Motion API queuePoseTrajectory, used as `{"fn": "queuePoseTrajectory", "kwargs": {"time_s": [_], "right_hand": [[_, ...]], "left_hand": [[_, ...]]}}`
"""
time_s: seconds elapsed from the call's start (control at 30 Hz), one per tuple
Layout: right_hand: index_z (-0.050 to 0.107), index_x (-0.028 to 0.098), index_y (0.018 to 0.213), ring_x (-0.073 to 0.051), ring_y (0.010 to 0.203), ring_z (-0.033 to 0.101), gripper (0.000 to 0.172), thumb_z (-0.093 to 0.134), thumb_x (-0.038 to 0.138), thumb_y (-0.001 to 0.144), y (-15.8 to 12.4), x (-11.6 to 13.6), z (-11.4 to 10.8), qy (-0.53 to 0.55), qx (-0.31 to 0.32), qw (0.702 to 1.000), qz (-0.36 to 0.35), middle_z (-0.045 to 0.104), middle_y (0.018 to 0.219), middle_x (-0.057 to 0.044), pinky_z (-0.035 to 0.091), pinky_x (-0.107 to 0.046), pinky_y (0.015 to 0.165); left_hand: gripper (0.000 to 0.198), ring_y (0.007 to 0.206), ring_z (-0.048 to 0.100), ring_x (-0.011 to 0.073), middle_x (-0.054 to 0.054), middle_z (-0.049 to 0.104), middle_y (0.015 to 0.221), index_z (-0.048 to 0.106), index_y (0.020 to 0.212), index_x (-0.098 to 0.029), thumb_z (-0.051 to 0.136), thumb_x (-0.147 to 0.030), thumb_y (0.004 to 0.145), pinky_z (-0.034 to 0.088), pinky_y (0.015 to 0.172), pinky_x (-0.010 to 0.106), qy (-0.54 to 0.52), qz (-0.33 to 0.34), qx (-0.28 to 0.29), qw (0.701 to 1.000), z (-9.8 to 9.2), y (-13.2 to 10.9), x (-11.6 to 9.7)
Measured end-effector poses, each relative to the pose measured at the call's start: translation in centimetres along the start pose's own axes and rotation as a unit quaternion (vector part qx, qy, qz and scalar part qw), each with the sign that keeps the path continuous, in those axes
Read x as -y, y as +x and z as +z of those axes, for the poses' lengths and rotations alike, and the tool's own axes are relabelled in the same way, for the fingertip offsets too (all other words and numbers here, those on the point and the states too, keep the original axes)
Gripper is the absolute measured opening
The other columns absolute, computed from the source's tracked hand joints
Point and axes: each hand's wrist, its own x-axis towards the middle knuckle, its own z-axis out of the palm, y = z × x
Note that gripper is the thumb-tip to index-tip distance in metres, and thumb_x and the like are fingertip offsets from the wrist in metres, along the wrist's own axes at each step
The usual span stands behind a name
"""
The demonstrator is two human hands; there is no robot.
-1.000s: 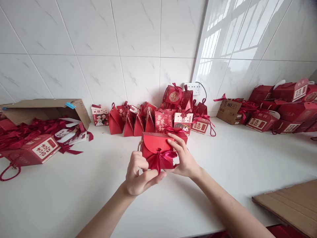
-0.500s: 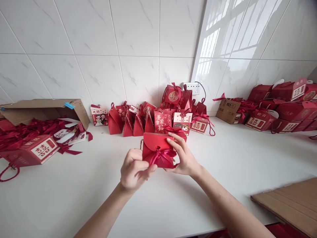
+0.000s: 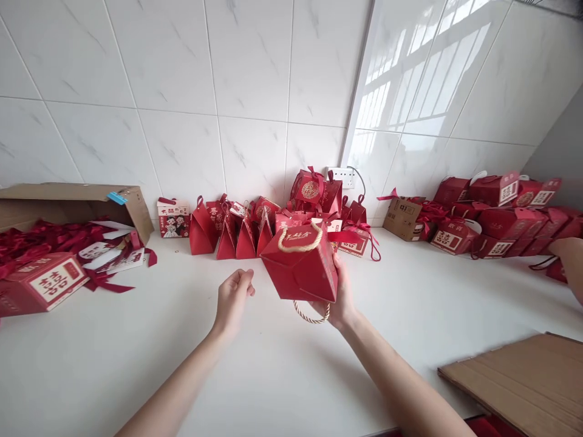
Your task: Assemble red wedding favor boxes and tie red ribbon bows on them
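My right hand (image 3: 340, 297) grips a red gift box (image 3: 301, 267) with cream rope handles, lifted above the white counter (image 3: 273, 364) and turned so its plain back faces me. The box hides most of the fingers. My left hand (image 3: 233, 298) hovers just left of the box, empty, its fingers loosely curled and apart. A row of small red gift boxes (image 3: 237, 227) lines the tiled wall right behind the held box.
An open cardboard carton (image 3: 77, 203) with red ribbons (image 3: 40, 238) spilling out lies at the left beside a red box (image 3: 43, 282). More red boxes (image 3: 496, 212) pile up at the right. Flat cardboard (image 3: 523, 376) sits at the near right edge. Another person's arm (image 3: 569, 261) shows far right.
My left hand let go of the ribbon bow and drew back to the left. My right hand lifted the box and turned it, so the bow side now faces away.
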Motion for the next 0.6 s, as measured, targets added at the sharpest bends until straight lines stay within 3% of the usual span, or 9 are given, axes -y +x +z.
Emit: {"fn": "queuePoseTrajectory", "kwargs": {"time_s": [0.13, 0.27, 0.4, 0.47, 0.5, 0.53, 0.6], "right_hand": [[0.06, 0.02, 0.097, -0.02, 0.086, 0.067, 0.033, 0.058, 0.049, 0.079, 0.1, 0.1, 0.2, 0.118, 0.059, 0.986, 0.104, 0.071, 0.087, -0.003, 0.058, -0.035, 0.075], [0.058, 0.021, 0.097, -0.018, 0.082, 0.067, 0.032, 0.058, 0.048, 0.08, 0.4, 0.0, 0.1, 0.145, 0.046, 0.981, 0.122, 0.07, 0.083, -0.003, 0.058, -0.032, 0.073], [0.058, 0.02, 0.1, -0.021, 0.087, 0.065, 0.042, 0.055, 0.056, 0.079, 0.2, -0.4, 0.1, 0.045, 0.021, 0.995, 0.084, 0.068, 0.084, -0.004, 0.058, -0.036, 0.074], [0.057, 0.02, 0.101, -0.024, 0.09, 0.064, 0.046, 0.056, 0.059, 0.076, 0.0, -0.6, -0.1, -0.091, -0.009, 0.996, -0.007, 0.066, 0.086, -0.005, 0.056, -0.039, 0.077], [0.056, 0.02, 0.103, -0.026, 0.095, 0.062, 0.048, 0.06, 0.057, 0.073, -0.1, -0.6, -0.4, -0.182, -0.014, 0.98, -0.085, 0.065, 0.091, -0.006, 0.055, -0.041, 0.081], [0.055, 0.02, 0.105, -0.027, 0.1, 0.06, 0.051, 0.066, 0.055, 0.069, 0.0, -0.6, -0.6, -0.278, -0.009, 0.944, -0.177, 0.063, 0.097, -0.007, 0.053, -0.044, 0.086], [0.052, 0.021, 0.112, -0.031, 0.111, 0.053, 0.063, 0.076, 0.046, 0.06, 0.2, -0.3, -1.0, -0.45, 0.03, 0.82, -0.352, 0.056, 0.111, -0.011, 0.046, -0.049, 0.095]], "left_hand": [[0.04, 0.054, 0.037, 0.0109, -0.005, 0.033, 0.053, 0.034, 0.056, -0.02, 0.054, -0.045, 0.08, 0.033, 0.055, 0.025, -0.015, -0.008, 0.107, 0.994, 0.4, -0.9, -0.2], [0.04, 0.055, 0.037, 0.0112, -0.005, 0.033, 0.053, 0.035, 0.055, -0.02, 0.055, -0.046, 0.079, 0.031, 0.054, 0.025, 0.002, -0.003, 0.135, 0.991, 0.6, -1.4, -0.4], [0.037, 0.055, 0.039, 0.0117, -0.004, 0.039, 0.053, 0.042, 0.058, -0.019, 0.05, -0.047, 0.082, 0.034, 0.055, 0.025, 0.009, 0.012, 0.141, 0.99, 0.7, -1.4, -0.2], [0.033, 0.058, 0.045, 0.0133, -0.001, 0.049, 0.059, 0.052, 0.068, -0.019, 0.045, -0.048, 0.083, 0.039, 0.059, 0.027, -0.017, 0.026, 0.125, 0.992, 0.7, -1.2, 0.2], [0.032, 0.062, 0.05, 0.0148, 0.001, 0.055, 0.066, 0.055, 0.076, -0.019, 0.044, -0.048, 0.083, 0.042, 0.063, 0.028, -0.031, 0.028, 0.112, 0.993, 0.7, -1.1, 0.3], [0.033, 0.069, 0.054, 0.0166, 0.003, 0.06, 0.075, 0.057, 0.085, -0.019, 0.044, -0.049, 0.082, 0.045, 0.066, 0.029, -0.04, 0.024, 0.098, 0.994, 0.7, -1.0, 0.5], [0.036, 0.081, 0.059, 0.0194, 0.005, 0.064, 0.09, 0.057, 0.096, -0.019, 0.047, -0.05, 0.079, 0.047, 0.072, 0.031, -0.03, 0.005, 0.072, 0.997, 0.6, -0.6, 0.8]]}}
